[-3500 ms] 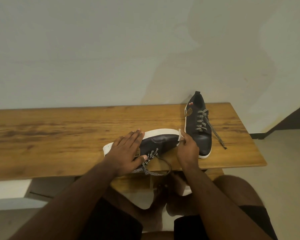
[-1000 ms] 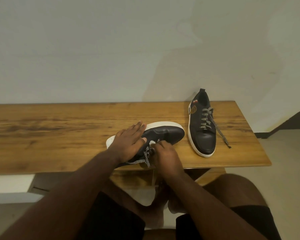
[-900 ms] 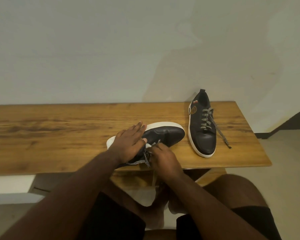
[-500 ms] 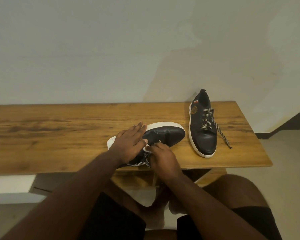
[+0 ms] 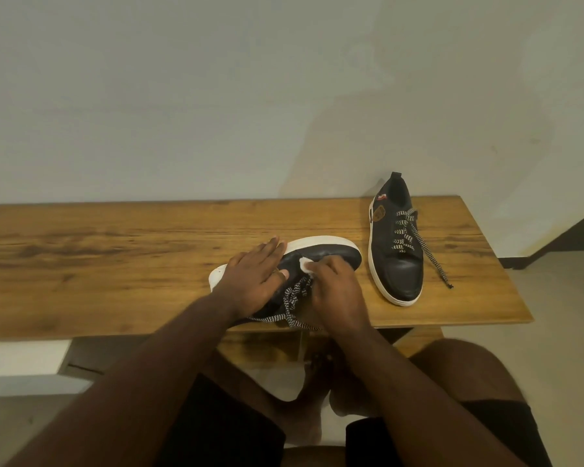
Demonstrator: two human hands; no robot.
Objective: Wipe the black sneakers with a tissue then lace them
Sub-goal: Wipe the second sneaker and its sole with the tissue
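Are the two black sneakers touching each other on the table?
Apart. The head view shows bare wood between the tipped sneaker's toe and the upright sneaker's white sole.

A long wooden table (image 5: 115, 257) with a visible grain stands against a plain pale wall (image 5: 216, 96). Beige floor (image 5: 560, 332) shows at right, beneath a dark baseboard (image 5: 567, 241).

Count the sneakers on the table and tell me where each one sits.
2. One sneaker lies on its side at the table's front edge under both hands; the other sneaker stands upright to its right, heel toward the wall.
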